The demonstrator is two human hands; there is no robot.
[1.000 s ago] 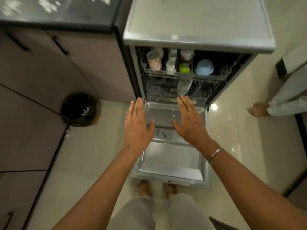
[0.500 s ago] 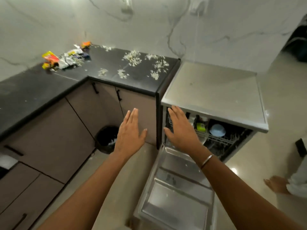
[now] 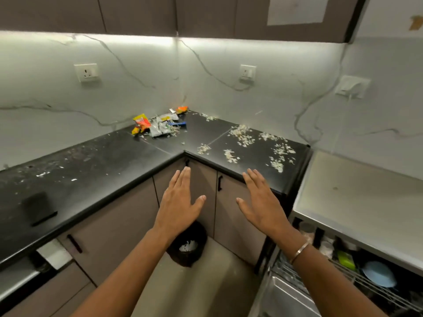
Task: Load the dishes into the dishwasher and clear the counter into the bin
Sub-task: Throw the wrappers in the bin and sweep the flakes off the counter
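My left hand (image 3: 180,200) and my right hand (image 3: 261,202) hover flat with straight fingers, holding nothing, in front of the corner cabinets. The black L-shaped counter (image 3: 109,161) carries a heap of coloured wrappers (image 3: 158,124) in its back corner and pale scattered scraps (image 3: 254,143) on the right section. A black bin (image 3: 188,245) with white scraps inside stands on the floor below my left wrist. At lower right the dishwasher (image 3: 357,202) stands open, its upper rack (image 3: 357,280) holding a blue bowl (image 3: 378,273) and a green item (image 3: 345,259).
Brown cabinet doors with black handles (image 3: 219,183) run under the counter. A dark flat object (image 3: 39,208) lies on the counter's left part. Wall sockets (image 3: 86,72) sit on the marble backsplash. The dishwasher door (image 3: 288,298) lies lowered at the bottom right.
The view has swung up and left from the open dishwasher to the counter corner. Both hands stayed flat and bare, now in front of the cabinets instead of over the dishwasher door.
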